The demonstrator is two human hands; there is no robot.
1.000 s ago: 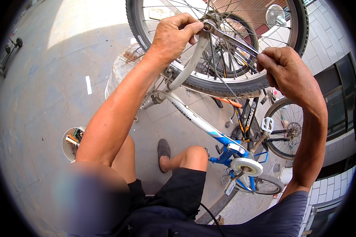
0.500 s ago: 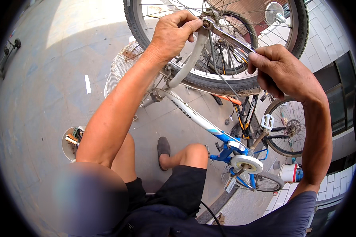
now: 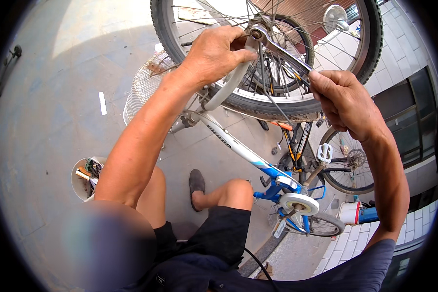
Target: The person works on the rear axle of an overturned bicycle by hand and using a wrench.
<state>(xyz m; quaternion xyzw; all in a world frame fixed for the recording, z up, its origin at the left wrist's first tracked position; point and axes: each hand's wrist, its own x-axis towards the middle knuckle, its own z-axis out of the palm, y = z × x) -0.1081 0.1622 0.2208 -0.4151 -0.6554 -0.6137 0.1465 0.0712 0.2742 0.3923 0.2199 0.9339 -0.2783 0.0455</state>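
A ring-ended metal wrench (image 3: 288,54) fits over the axle nut (image 3: 256,34) at the hub of a bicycle wheel (image 3: 272,113). My right hand (image 3: 343,101) is closed round the wrench's other end, its thumb along the handle. Just below the nut, my left hand (image 3: 216,54) grips the pale, curved fork (image 3: 227,87), with the thumb across it and some fingers hidden behind. The fork belongs to a white and blue bicycle (image 3: 248,153) that stretches down toward my right knee. A thin cable rod runs beside the fork.
A wire basket (image 3: 140,92) sits left of the fork. By my left elbow stands a white bucket (image 3: 78,177) of tools. A black and orange bicycle (image 3: 301,143) is beyond the frame, near a red-banded white container (image 3: 349,212). A white-tiled wall (image 3: 392,48) rises at the right.
My left hand has shifted from the axle nut down onto the fork. My right hand has swung slightly down with the wrench, which stays on the nut.
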